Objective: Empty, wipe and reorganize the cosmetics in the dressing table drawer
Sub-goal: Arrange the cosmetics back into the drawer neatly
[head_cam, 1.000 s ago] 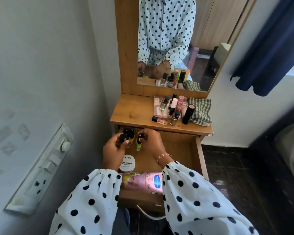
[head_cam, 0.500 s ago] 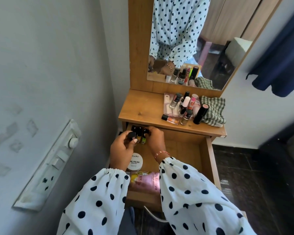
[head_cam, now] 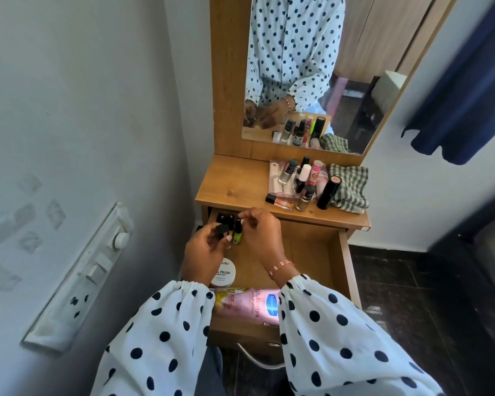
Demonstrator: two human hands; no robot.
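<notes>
The wooden drawer [head_cam: 337,261] of the dressing table stands pulled out. My left hand [head_cam: 203,252] is shut on a small black-capped nail polish bottle [head_cam: 222,230] over the drawer's far left corner. My right hand [head_cam: 262,232] pinches the cap of a green nail polish bottle [head_cam: 237,235] that stands beside it. More dark-capped bottles [head_cam: 225,217] stand at the drawer's back left. A white round nail polish wipes tub [head_cam: 225,272] and a pink lotion tube [head_cam: 249,304] lie at the near left of the drawer.
On the tabletop [head_cam: 235,184] stand several cosmetics [head_cam: 300,181], a black tube [head_cam: 327,192] and a checked cloth [head_cam: 349,187]. A mirror [head_cam: 355,67] rises behind. A wall with a switch panel [head_cam: 92,270] is close on the left; dark floor [head_cam: 412,281] lies right.
Both hands stayed at the drawer's back left corner. The right hand's green bottle went from lifted to standing on the drawer floor. The camera drifted, shifting the scene slightly right.
</notes>
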